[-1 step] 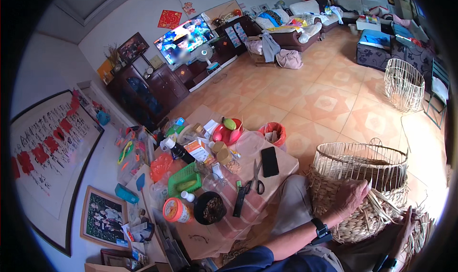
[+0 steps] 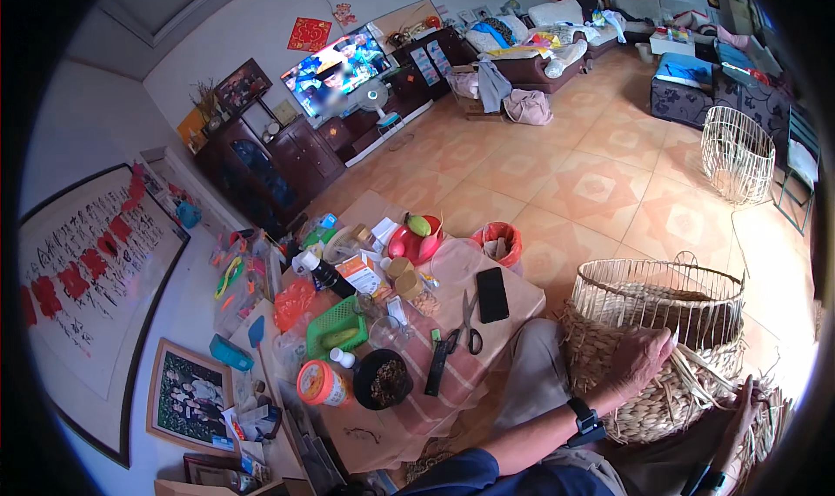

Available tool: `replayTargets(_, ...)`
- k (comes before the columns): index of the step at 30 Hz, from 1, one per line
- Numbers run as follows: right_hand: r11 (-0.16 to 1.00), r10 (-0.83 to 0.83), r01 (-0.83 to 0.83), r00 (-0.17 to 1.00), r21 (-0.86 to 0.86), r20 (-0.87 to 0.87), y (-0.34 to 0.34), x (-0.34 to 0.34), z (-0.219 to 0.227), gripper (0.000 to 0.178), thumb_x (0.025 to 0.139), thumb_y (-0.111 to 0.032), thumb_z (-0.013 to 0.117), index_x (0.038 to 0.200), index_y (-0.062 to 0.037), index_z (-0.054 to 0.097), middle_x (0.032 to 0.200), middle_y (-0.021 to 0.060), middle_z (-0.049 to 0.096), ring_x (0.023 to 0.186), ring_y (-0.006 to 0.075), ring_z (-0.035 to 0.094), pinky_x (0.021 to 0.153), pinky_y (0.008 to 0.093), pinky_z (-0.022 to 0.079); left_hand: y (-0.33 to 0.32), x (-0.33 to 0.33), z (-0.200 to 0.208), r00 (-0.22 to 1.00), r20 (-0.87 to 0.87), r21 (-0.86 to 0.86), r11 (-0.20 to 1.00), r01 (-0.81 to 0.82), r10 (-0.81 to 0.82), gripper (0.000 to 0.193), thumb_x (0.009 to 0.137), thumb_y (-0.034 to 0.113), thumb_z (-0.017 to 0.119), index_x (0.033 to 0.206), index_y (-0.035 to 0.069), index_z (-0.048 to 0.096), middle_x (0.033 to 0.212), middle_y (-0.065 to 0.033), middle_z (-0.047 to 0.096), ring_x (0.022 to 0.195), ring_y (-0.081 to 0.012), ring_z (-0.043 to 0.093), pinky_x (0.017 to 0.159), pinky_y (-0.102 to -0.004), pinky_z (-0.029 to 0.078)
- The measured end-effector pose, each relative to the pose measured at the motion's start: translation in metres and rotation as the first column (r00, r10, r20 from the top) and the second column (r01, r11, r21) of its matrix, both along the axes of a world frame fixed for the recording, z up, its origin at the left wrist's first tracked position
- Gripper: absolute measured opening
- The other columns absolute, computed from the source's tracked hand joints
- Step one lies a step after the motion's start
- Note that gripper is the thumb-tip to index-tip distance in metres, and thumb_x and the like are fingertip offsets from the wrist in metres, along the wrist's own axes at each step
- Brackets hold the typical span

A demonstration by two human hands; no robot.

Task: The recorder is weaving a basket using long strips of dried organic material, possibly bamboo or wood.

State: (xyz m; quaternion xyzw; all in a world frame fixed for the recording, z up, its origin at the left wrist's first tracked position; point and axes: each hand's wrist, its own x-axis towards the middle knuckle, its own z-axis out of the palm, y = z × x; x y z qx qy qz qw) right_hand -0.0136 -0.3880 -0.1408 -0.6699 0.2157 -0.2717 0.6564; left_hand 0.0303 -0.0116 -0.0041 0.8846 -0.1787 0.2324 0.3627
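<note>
A half-woven basket (image 2: 661, 409) leans by my knees. Its lower wall is thick braided plant fibre, and bare upright wire ribs rise to a rim above it. My left hand (image 2: 642, 361) is closed at the basket's near wall, pinching a pale flat strand whose tip sticks up past the fingers. Loose straw-coloured strands (image 2: 703, 365) fan out from the weave to the right. At their end my right hand (image 2: 742, 418), seen edge-on, closes around strands; its fingers are partly hidden. More loose fibre (image 2: 770, 422) hangs beyond it.
Left of my knee, a cloth-covered table (image 2: 513, 291) holds scissors (image 2: 472, 335), a black phone (image 2: 492, 294), a dark bowl (image 2: 383, 379), a green basket (image 2: 337, 322) and jars. A red-lined bin (image 2: 497, 242) stands behind it. A bare wire frame (image 2: 738, 155) sits on the tiled floor.
</note>
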Motion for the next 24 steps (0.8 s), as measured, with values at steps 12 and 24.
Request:
replayTargets(12,0.936,0.195,-0.165,0.978,0.311,-0.069,-0.087,-0.072,-0.050,0.020,0.101,-0.034,0.063,0.106,-0.0145,0.066,0.070,-0.0093,0.043,0.056,0.0023,0.039,0.052,0.0202,0.035,-0.006,-0.003,0.001,0.999,0.026,-0.075,0.997,-0.022,0.024,0.021,0.095,0.019,0.064,0.082,0.006,0.054,0.072,-0.0132,0.060,0.070,-0.0353,0.062,0.067,-0.0472,0.049)
replayTargets(24,0.971,0.148,0.027,0.709,0.236,-0.690,-0.031,-0.243,-0.190,0.022,0.087,-0.023,0.063,0.095,-0.0025,0.068,0.073,0.0043,0.063,0.054,0.0118,0.054,0.050,0.0270,0.046,0.028,0.006,-0.010,0.924,-0.332,-0.006,0.980,-0.201,0.188,0.024,0.096,0.024,0.064,0.091,0.001,0.067,0.080,-0.0205,0.065,0.069,-0.0337,0.062,0.065,-0.0445,0.049)
